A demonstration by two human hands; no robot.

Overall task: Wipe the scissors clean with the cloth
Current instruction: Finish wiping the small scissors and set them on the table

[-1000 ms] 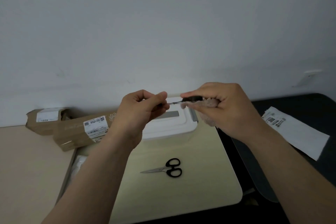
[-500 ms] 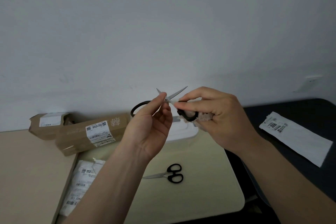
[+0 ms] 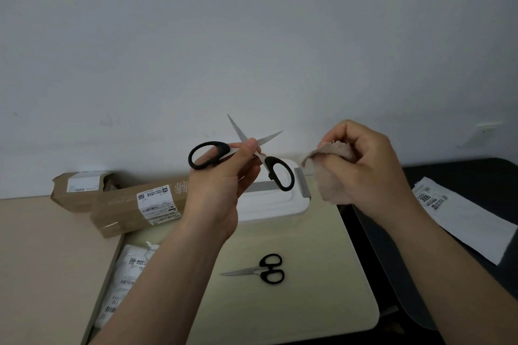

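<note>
Above the white box (image 3: 269,210), the left hand (image 3: 224,190) pinches stiff, sharp, open scissors (image 3: 267,162) at the pivot, probably safest held by the handles; beside the box, the right hand (image 3: 372,165) clutches the soft cloth (image 3: 333,182).

A single wide-angle head-worn view looks forward and down, close on the left hand (image 3: 221,185) and right hand (image 3: 364,165), with the desk (image 3: 308,311) below and the wall (image 3: 252,36) above.
</note>
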